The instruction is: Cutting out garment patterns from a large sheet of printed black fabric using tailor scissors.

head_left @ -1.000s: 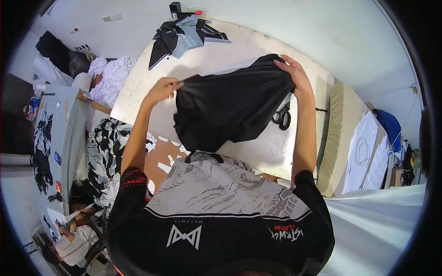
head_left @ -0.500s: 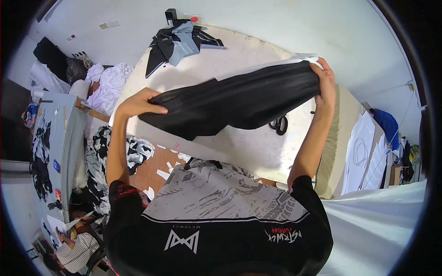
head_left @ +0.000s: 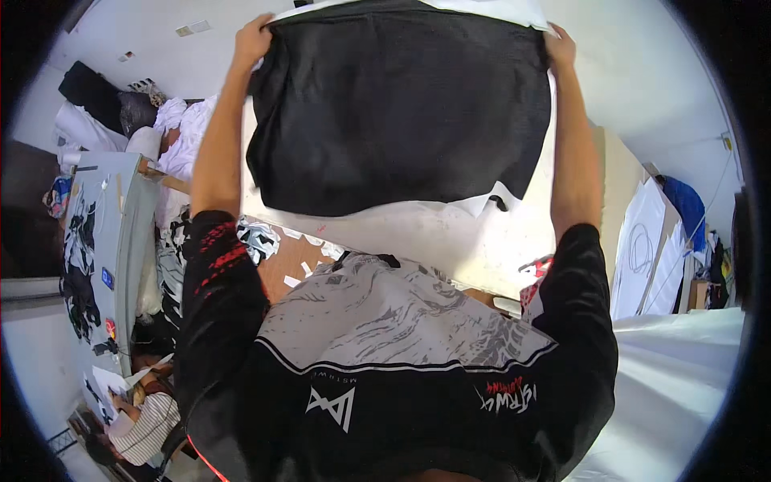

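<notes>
My left hand (head_left: 254,40) and my right hand (head_left: 561,46) pinch the two upper corners of a large black fabric piece (head_left: 401,104), which is spread out between them over the pale work table (head_left: 353,233). A white layer (head_left: 516,12) shows along its upper edge, and a pale edge along its bottom. A small black part (head_left: 501,203), probably of scissors, peeks from under the lower right edge; the rest is hidden.
A grey side table (head_left: 128,201) with dark scraps stands at left, beside white cloth (head_left: 189,120). A person in a striped top (head_left: 144,430) sits at lower left. Fabric scraps (head_left: 257,241) lie below. Right are a beige padded panel (head_left: 606,161) and white sheets (head_left: 646,249).
Both hands have moved up and away from me. The black fabric, bunched into a band earlier, is now stretched out wide, covering much of the table and the fabric pile at the back.
</notes>
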`<state>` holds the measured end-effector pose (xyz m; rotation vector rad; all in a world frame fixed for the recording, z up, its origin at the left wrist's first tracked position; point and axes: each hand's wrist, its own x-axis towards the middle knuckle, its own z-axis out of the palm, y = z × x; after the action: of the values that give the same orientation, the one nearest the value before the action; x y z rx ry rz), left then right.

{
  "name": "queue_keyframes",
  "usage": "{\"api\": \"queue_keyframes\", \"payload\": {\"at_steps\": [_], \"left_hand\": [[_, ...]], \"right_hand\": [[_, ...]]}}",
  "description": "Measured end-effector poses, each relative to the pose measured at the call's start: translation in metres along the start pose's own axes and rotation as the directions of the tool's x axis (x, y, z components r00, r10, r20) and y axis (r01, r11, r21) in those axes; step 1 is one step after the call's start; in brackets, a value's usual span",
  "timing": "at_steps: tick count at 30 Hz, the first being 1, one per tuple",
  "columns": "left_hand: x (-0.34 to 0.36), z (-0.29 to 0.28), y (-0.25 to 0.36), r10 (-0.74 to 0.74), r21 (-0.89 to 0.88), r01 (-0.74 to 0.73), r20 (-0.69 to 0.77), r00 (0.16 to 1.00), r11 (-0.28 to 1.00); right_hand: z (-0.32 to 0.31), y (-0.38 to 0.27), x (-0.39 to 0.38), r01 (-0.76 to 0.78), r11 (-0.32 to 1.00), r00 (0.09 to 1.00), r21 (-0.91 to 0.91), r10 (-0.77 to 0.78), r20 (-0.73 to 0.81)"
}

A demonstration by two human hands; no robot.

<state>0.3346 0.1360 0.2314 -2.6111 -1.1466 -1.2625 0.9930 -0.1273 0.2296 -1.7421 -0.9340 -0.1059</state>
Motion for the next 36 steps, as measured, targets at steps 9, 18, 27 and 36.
{"api": "queue_keyframes", "payload": {"at_steps": [9, 18, 27, 36], "left_hand": [[-0.262, 0.080, 0.102, -0.191, 0.148, 0.166, 0.171, 0.967, 0.975], [-0.382, 0.071, 0.064, -0.449, 0.456, 0.298, 0.270, 0.852, 0.839], [-0.390, 0.070, 0.114, -0.372, 0.330, 0.254, 0.368, 0.852, 0.909], [-0.404, -0.019, 0.062, -0.039, 0.163, -0.068, 0.575, 0.817, 0.984]], "right_hand": [[0.065, -0.013, -0.330, 0.353, 0.934, 0.903, -0.050, -0.326, 0.279], [-0.008, -0.003, -0.529, 0.227, 0.959, 0.885, -0.169, -0.131, 0.446], [-0.011, 0.089, -0.465, 0.113, 0.876, 0.982, -0.468, -0.027, 0.186], [-0.005, 0.092, -0.436, -0.117, 0.696, 0.923, -0.708, 0.340, 0.181]]}}
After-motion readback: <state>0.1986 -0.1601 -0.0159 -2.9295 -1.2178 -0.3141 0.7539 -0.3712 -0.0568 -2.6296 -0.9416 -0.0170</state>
